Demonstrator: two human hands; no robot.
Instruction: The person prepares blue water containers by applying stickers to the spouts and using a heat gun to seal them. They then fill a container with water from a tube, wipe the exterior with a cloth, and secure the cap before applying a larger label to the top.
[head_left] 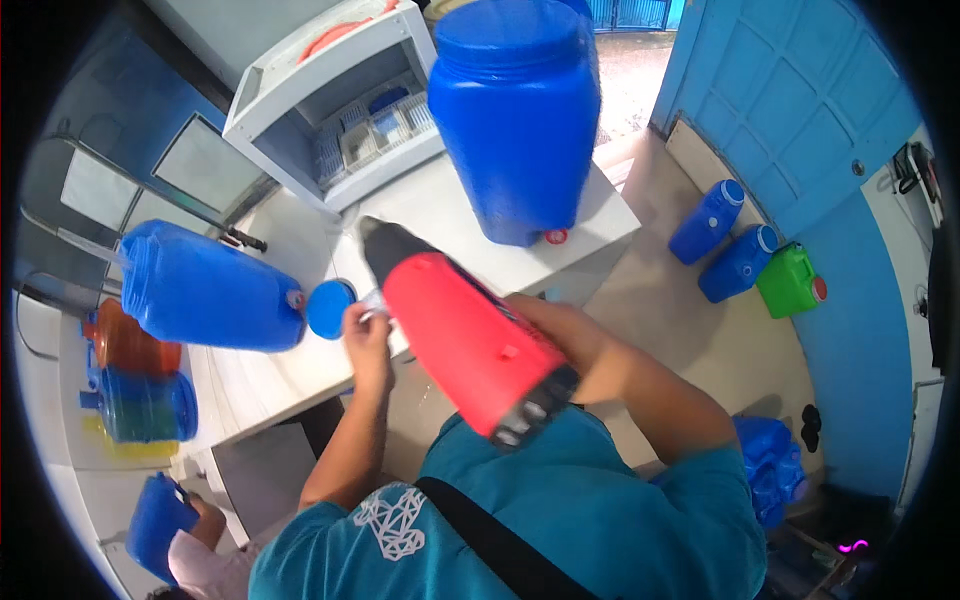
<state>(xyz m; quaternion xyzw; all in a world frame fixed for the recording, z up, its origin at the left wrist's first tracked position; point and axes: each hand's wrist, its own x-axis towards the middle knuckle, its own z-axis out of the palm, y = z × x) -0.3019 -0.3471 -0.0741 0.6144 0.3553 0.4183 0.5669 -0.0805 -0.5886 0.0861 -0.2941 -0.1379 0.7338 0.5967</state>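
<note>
My right hand [575,345] is wrapped round the handle of a red heat gun [455,335] with a black nozzle; the gun's body hides most of the grip. The nozzle points away from me, toward the far left. Just left of the gun, my left hand [368,335] pinches a small, clear, crinkled piece that looks like plastic film. A round blue lid [331,309] lies on the white counter [300,232] beside that hand. Farther off, a big blue water container [515,120] stands upright with a red-and-white spigot [556,237] low on its front.
At left, another blue container [225,295] stands beneath a faucet [150,180]. Orange [135,338] and blue round jugs [150,405] sit behind it. A co-worker's hand [207,522] holds a blue jug [160,525]. Blue [708,222] and green jugs [790,281] line the right wall.
</note>
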